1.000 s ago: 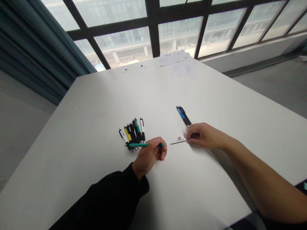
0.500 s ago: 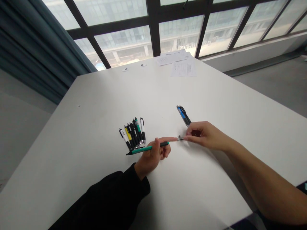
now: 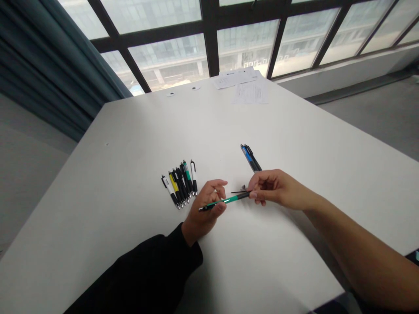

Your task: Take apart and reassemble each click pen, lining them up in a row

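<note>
A green pen [image 3: 231, 199] with a black grip spans both hands at a slight tilt. My left hand [image 3: 206, 209] has it between thumb and fingers, the upper fingers loosely bent and lifted off. The thumb and fingers of my right hand [image 3: 271, 187] pinch the pen's black grip end. From the same fingers a thin dark rod, like a pen refill [image 3: 238, 192], sticks out leftward. Close to it on the table is a small metallic piece [image 3: 243, 187], too small to identify. A blue pen [image 3: 248, 157] and a black pen [image 3: 253, 155] lie just beyond my right hand.
Left of my left hand, several pens lie side by side, among them a yellow pen [image 3: 174, 183] and a white pen [image 3: 168, 186]. Paper sheets [image 3: 250, 93] rest at the white table's [image 3: 147, 131] far end, below the windows. A dark curtain [image 3: 49, 56] hangs at left.
The green pen has shifted right, and my right fingers now grip its end. My left index finger has drawn back from the thin rod, which now shows more of its length.
</note>
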`<state>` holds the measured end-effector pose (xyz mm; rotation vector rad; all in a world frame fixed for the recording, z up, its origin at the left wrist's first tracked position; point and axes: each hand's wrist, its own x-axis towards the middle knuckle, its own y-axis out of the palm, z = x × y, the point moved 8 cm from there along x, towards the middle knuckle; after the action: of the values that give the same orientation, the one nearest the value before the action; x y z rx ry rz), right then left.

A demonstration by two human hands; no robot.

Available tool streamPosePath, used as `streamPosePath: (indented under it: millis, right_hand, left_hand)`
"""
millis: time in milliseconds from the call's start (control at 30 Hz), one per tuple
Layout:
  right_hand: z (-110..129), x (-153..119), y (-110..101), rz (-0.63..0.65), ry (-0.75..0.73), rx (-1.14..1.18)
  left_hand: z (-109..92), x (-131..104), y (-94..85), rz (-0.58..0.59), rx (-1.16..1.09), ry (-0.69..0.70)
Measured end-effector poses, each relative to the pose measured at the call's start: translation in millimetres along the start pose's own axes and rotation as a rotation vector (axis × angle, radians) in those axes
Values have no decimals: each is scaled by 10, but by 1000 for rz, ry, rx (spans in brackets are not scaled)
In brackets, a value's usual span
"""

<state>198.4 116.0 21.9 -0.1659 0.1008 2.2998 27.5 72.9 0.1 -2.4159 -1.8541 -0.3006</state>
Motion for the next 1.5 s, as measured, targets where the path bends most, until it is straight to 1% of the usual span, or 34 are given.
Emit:
streamPosePath:
  millis: [67, 100, 167, 200, 267, 367, 433, 500, 600, 733, 833, 900, 967, 1067, 1133, 1167, 1233, 1367, 1500]
  right_hand:
    - [45, -29, -189, -49, 5, -79]
    - [52, -43, -249, -55, 17, -115]
    - [40, -66, -311, -47, 52, -183]
    - [24, -76, -320, -39, 75, -219]
    - [-18, -90, -309, -17, 126, -301]
    - [-74, -104, -249, 50, 201, -420]
    - [-87, -107, -218, 91, 222, -497]
    - [-81, -101, -220, 97, 216, -592]
    - [-88, -91, -236, 97, 209, -716]
    - [-116, -81, -249, 91, 220, -794]
    - [-137, -73, -251, 100, 222, -799]
    - [-153, -71, -268, 100, 228, -770]
    - [-129, -64, -324, 45, 203, -751]
    - [-18, -60, -451, -126, 107, -747]
    - [27, -67, -502, -201, 74, -749]
    - [32, -69, -510, -214, 75, -756]
    - [29, -65, -500, -207, 85, -784]
    - [27, -58, -474, -184, 100, -819]
    - [45, -65, -472, -166, 105, -830]
  left_hand:
    - [-18, 11, -152, -101, 148, -34]
    - [-28, 16, -198, -123, 243, -53]
    - [-64, 29, -220, -112, 440, -59]
    - [-91, 35, -204, -90, 530, -34]
    - [-153, 39, -135, -34, 680, 58]
    - [-199, 27, -26, 48, 828, 190]
    - [-193, 28, -4, 66, 882, 216]
    - [-180, 39, -2, 66, 919, 215]
    - [-169, 63, 13, 70, 945, 209]
    - [-164, 90, 22, 49, 926, 179]
    - [-162, 99, 28, 51, 920, 152]
    - [-188, 96, 21, 41, 908, 157]
    - [-244, 87, -42, -37, 890, 176]
    - [-302, 54, -245, -256, 839, 154]
    - [-289, 28, -368, -363, 781, 107]
    - [-277, 21, -403, -387, 755, 89]
    - [-269, 16, -428, -399, 725, 79]
    - [-301, 21, -406, -395, 730, 98]
    - [-334, 13, -422, -427, 720, 115]
